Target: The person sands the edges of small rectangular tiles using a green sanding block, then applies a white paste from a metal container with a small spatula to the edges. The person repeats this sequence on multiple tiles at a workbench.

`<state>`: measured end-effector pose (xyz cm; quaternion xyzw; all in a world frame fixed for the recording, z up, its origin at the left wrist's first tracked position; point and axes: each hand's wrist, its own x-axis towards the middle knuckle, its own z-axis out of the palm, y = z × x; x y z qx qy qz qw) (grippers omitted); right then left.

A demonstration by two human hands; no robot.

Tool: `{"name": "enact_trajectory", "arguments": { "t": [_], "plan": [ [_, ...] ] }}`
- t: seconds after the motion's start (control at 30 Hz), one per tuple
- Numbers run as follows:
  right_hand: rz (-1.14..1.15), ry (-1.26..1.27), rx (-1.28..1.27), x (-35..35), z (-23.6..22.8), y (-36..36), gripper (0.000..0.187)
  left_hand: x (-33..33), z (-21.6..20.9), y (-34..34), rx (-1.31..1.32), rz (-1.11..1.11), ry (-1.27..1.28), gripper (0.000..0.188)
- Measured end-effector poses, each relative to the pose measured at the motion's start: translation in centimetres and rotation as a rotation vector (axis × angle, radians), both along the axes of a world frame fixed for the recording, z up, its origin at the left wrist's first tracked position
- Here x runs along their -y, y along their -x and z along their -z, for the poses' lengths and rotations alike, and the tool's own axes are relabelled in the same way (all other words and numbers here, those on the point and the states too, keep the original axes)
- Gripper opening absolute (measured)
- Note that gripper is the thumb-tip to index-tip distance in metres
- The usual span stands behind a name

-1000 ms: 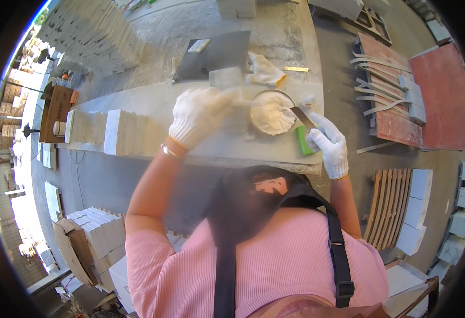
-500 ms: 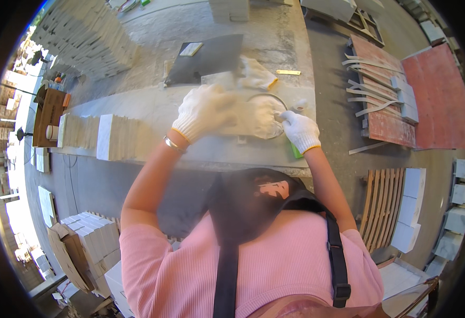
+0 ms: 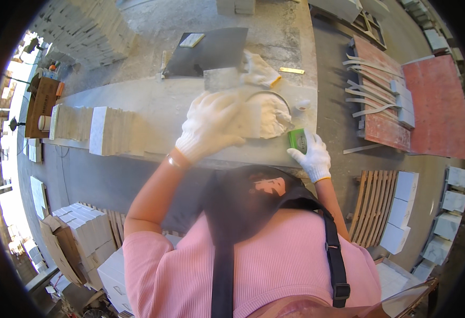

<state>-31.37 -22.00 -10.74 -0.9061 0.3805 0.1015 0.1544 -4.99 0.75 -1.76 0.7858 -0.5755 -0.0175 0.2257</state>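
At the near edge of a long, dusty grey surface (image 3: 155,123), I see a person working in white knitted gloves. The left hand (image 3: 209,124) is spread, fingers and thumb apart, beside a flat, pale rectangular piece (image 3: 251,121); blur keeps me from telling whether it grips that piece. The right hand (image 3: 313,155) has its thumb and fingers closed about a small green rectangular block (image 3: 297,139), near the right end of the surface. Between the hands, just beyond the block, sits a round, dark-rimmed container (image 3: 281,97) of white material, the pale piece overlapping its left side. Farther back, a loose white glove with a yellow cuff (image 3: 259,69) lies beside a black rectangular sheet (image 3: 216,47).
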Motion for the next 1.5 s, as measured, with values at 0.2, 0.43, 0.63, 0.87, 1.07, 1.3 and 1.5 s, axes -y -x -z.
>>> {"name": "enact_trajectory", "arguments": {
  "t": [0.2,0.43,0.63,0.87,1.07,1.3,1.5],
  "plan": [
    [0.144,-0.002,0.115,-0.5,1.0,1.1,0.083,0.1,-0.4,0.0,-0.054,-0.004,-0.029,0.088],
    [0.192,-0.655,0.992,-2.1,-6.3,-1.2,0.079,0.5,-1.1,0.0,-0.127,-0.050,-0.100,0.096],
    [-0.181,-0.532,0.923,-3.8,-5.2,-8.3,0.076,0.3,-1.1,-0.4,-0.087,-0.026,-0.045,0.095],
    [0.130,-0.908,1.024,-4.8,-4.2,-8.7,0.075,0.2,-0.5,-0.5,-0.110,-0.040,-0.004,0.095],
    [-0.019,-0.614,0.747,-4.6,-6.2,-8.8,0.079,0.3,-0.6,-0.6,-0.157,-0.041,-0.060,0.096],
    [0.088,-0.893,0.924,-4.9,-5.9,-8.8,0.079,0.1,0.2,-0.6,-0.076,-0.049,-0.026,0.096],
    [-0.111,-0.594,0.895,-5.4,-6.0,-9.4,0.080,0.1,0.2,-0.7,-0.118,-0.040,-0.030,0.098]
  ]
}}
